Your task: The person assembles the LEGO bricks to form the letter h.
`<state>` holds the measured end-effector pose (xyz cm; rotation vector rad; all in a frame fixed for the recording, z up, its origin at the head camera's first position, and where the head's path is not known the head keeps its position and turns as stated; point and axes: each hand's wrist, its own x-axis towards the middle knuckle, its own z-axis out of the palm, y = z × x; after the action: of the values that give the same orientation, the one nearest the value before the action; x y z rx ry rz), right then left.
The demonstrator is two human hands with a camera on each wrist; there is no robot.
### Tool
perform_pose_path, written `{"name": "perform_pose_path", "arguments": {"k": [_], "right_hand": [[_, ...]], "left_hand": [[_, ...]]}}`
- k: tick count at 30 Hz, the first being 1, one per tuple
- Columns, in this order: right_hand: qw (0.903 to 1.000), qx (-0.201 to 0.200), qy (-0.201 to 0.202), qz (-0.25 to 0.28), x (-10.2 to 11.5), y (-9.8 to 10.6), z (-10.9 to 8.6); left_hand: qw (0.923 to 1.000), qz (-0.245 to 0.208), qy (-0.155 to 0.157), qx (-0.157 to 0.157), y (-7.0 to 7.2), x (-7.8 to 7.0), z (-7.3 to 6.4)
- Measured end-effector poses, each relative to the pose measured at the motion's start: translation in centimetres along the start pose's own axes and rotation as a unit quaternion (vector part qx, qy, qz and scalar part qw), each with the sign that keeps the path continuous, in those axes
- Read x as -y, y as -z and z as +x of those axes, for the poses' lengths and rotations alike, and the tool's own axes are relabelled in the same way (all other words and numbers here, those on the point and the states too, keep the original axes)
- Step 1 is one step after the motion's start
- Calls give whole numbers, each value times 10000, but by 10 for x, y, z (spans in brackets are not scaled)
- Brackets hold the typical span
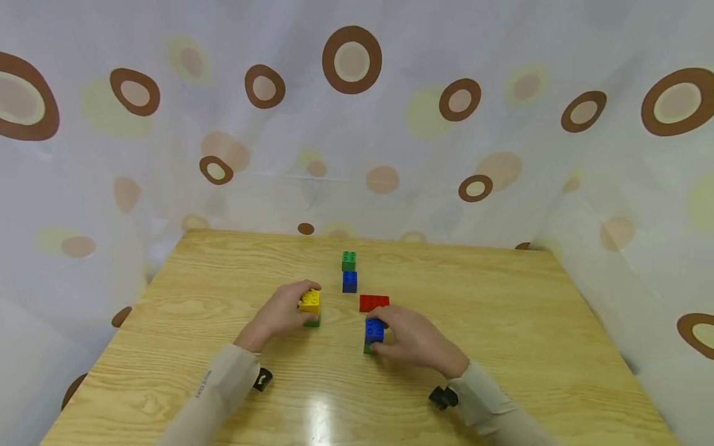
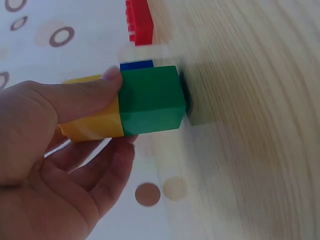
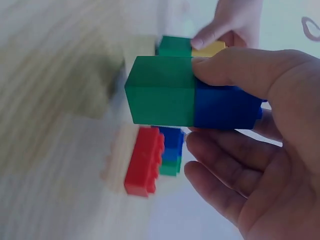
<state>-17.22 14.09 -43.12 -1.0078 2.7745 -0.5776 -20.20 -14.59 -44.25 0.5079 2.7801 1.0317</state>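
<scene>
My left hand (image 1: 281,311) pinches a yellow brick (image 1: 311,298) between thumb and fingers. Under the yellow brick a green brick (image 2: 152,100) is joined, its base at or just over the table. On the other side, my right hand (image 1: 417,339) holds a blue brick (image 1: 374,329) the same way. That one sits on top of another green brick (image 3: 161,92); whether its base touches the tabletop I cannot tell. Just beyond the right hand lies a longer red brick (image 1: 374,302), studs up.
Farther back on the wooden table (image 1: 474,279) stand a second blue brick (image 1: 349,282) and, behind it, a third green brick (image 1: 349,261). A white curtain (image 1: 279,136) with brown and pastel rings surrounds the table at the back and sides.
</scene>
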Motion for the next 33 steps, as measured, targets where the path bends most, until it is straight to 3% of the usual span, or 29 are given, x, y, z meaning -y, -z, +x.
{"name": "perform_pose_path", "arguments": {"k": [6, 13, 18, 24, 33], "right_hand": [[9991, -400, -139, 0, -12, 10, -8], [9993, -177, -273, 205, -24, 12, -20], [9991, -34, -313, 278, -29, 11, -31], [9988, 154, -238, 406, -30, 10, -35], [9992, 169, -33, 356, -36, 7, -37]], "left_hand": [[9985, -393, -310, 239, -17, -16, 3], [9933, -475, -848, 621, -34, -34, 2], [9897, -299, -1185, 750, -48, -49, -1], [9899, -174, -1072, 911, -57, -50, -4], [9888, -448, -1089, 914, -59, -50, -7]]}}
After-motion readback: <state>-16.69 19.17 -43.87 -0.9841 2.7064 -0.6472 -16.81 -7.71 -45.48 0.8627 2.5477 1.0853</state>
